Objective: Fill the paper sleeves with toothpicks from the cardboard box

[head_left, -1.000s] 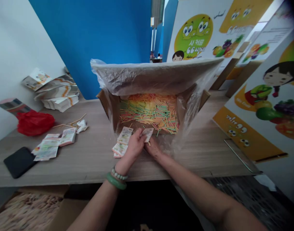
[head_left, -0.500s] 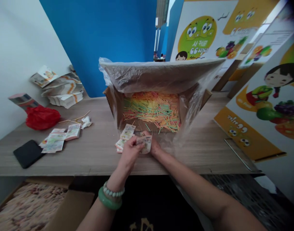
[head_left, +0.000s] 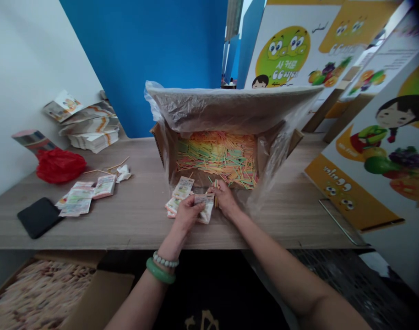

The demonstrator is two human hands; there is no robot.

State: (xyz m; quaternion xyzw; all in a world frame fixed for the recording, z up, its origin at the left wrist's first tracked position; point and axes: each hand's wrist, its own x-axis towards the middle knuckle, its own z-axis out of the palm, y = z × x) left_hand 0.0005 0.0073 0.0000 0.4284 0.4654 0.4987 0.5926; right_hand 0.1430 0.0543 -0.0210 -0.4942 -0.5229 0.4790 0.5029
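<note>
Holding a small printed packet (head_left: 205, 205) pinched in my left hand (head_left: 187, 214) at the table's (head_left: 137, 220) near edge, I'd keep its mouth steady while my right hand (head_left: 225, 198), closed on a few coloured sticks (head_left: 216, 185), feeds them straight in.

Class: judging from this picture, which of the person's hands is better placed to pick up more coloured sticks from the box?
Probably the right hand: it already pinches a few coloured sticks at the box edge, while the left hand holds the packet.

sticks (head_left: 218, 155) in box (head_left: 160, 146), packets (head_left: 176, 195) before it
</note>
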